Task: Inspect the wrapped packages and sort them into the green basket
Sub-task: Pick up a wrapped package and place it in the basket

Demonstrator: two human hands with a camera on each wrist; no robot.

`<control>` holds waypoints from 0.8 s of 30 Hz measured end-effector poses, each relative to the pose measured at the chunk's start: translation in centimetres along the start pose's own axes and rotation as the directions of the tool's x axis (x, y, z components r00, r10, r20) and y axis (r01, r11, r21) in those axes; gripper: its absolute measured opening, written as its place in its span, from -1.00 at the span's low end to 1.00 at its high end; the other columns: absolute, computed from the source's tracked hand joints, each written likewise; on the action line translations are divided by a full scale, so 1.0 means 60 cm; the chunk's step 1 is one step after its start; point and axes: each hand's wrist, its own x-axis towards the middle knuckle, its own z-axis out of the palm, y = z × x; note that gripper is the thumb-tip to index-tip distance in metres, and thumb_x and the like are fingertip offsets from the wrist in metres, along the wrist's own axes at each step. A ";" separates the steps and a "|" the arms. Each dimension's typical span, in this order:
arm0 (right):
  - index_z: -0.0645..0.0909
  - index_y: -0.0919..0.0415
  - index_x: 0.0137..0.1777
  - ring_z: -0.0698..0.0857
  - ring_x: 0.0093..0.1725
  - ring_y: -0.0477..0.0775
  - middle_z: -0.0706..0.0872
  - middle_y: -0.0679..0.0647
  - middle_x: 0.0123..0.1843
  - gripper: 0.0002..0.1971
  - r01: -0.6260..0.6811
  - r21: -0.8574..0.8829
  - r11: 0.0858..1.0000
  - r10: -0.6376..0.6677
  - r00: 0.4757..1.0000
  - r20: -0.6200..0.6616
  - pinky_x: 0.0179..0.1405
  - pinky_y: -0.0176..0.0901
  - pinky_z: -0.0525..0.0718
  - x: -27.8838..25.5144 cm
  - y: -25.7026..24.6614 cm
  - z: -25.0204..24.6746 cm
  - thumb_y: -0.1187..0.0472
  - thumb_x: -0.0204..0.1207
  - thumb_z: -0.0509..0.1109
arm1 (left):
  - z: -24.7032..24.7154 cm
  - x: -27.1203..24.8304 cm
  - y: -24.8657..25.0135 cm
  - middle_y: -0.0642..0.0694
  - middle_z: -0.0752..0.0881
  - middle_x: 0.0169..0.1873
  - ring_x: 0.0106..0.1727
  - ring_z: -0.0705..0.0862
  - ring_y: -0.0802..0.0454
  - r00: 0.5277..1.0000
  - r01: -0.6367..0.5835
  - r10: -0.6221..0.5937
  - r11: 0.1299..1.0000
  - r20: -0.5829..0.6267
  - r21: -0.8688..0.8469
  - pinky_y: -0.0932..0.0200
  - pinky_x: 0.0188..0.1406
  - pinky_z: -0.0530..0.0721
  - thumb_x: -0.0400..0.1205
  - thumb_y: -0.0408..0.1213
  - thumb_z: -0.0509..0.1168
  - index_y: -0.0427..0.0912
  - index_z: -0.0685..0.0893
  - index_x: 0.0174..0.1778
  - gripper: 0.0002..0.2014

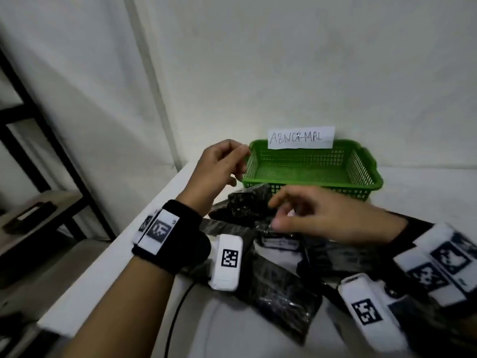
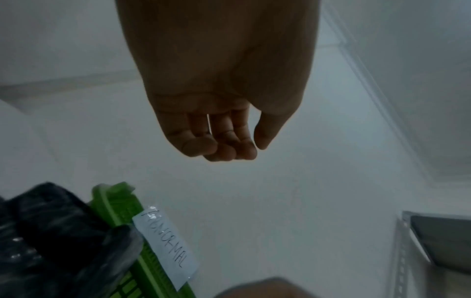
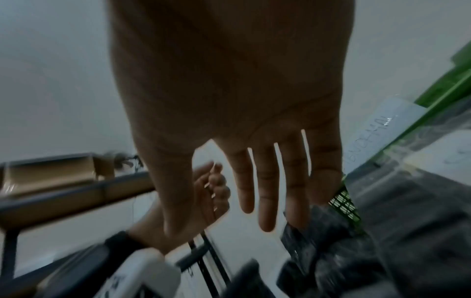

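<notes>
The green basket [image 1: 313, 182] stands empty at the back of the white table against the wall, with a paper label reading ABNORMAL [image 1: 301, 137] on its far rim. Several black wrapped packages [image 1: 248, 204] lie piled in front of it. My left hand [image 1: 232, 167] hovers by the basket's left corner with its fingers loosely curled and holds nothing [image 2: 244, 149]. My right hand [image 1: 277, 213] hangs just above the top package [image 3: 321, 233], fingers straight and spread [image 3: 246, 201], nothing in it. The left wrist view shows the basket [image 2: 114, 201] beside a package [image 2: 51, 231].
A black metal shelf rack [image 1: 44, 153] with a wooden board [image 1: 38, 210] stands left of the table. The table's left edge [image 1: 144, 220] runs close under my left wrist. A black cable [image 1: 178, 306] crosses the table near me. White walls close the corner.
</notes>
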 end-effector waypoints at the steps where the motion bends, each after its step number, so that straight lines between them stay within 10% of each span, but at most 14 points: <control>1: 0.59 -0.14 0.33 0.75 -0.08 -0.18 0.76 -0.19 0.12 -0.43 -0.017 -0.150 0.989 0.033 0.994 0.105 0.04 -0.19 0.72 0.002 -0.002 0.014 -0.31 0.36 0.52 | -0.006 -0.007 0.000 0.02 0.58 -0.52 -0.50 0.52 0.14 0.999 0.007 -0.007 1.000 -0.032 -0.010 0.24 -0.45 0.45 0.75 -0.28 0.23 -0.17 0.64 -0.17 -0.81; 9: 0.52 -0.08 0.44 0.71 0.20 0.05 0.74 -0.05 0.25 -0.38 -0.009 -0.534 0.846 0.140 0.969 0.205 0.27 0.02 0.65 0.067 -0.017 0.104 -0.45 0.53 0.25 | -0.070 -0.067 -0.044 -0.01 0.71 -0.28 -0.24 0.60 0.12 0.977 0.190 -0.166 0.962 -0.135 0.196 0.22 -0.26 0.52 0.73 -0.11 0.27 -0.08 0.65 -0.14 -0.82; 14: 0.71 -0.06 0.12 0.70 -0.17 -0.15 0.75 -0.14 -0.16 -0.71 -0.034 -0.387 0.921 0.116 0.975 0.190 -0.11 -0.19 0.57 0.084 -0.014 0.127 -0.22 0.59 0.39 | -0.098 -0.090 -0.076 -0.01 0.71 -0.07 -0.16 0.66 0.16 0.944 0.328 -0.288 0.880 -0.164 0.343 0.28 -0.19 0.59 0.67 -0.02 0.35 -0.08 0.66 0.10 -0.77; 18: 0.76 -0.03 0.08 0.76 0.00 -0.02 0.81 -0.09 -0.04 -0.82 -0.025 -0.366 0.930 0.040 0.999 0.033 0.08 -0.08 0.68 0.083 -0.018 0.107 -0.03 0.65 0.36 | -0.116 -0.093 -0.074 -0.07 0.72 0.11 0.04 0.72 0.00 0.895 0.442 -0.423 0.788 -0.144 0.429 0.10 0.10 0.65 0.59 0.11 0.41 -0.01 0.57 0.33 -0.55; 24: 0.78 0.05 0.22 0.73 -0.02 -0.16 0.80 -0.12 0.04 -0.74 0.044 -0.134 0.990 -0.076 0.967 -0.241 -0.06 -0.29 0.63 0.070 -0.041 0.037 0.06 0.75 0.27 | -0.103 -0.087 -0.045 -0.15 0.77 0.10 -0.04 0.80 -0.02 0.921 0.381 -0.376 0.924 -0.098 0.032 0.12 -0.17 0.74 0.45 -0.12 0.61 -0.16 0.55 0.29 -0.44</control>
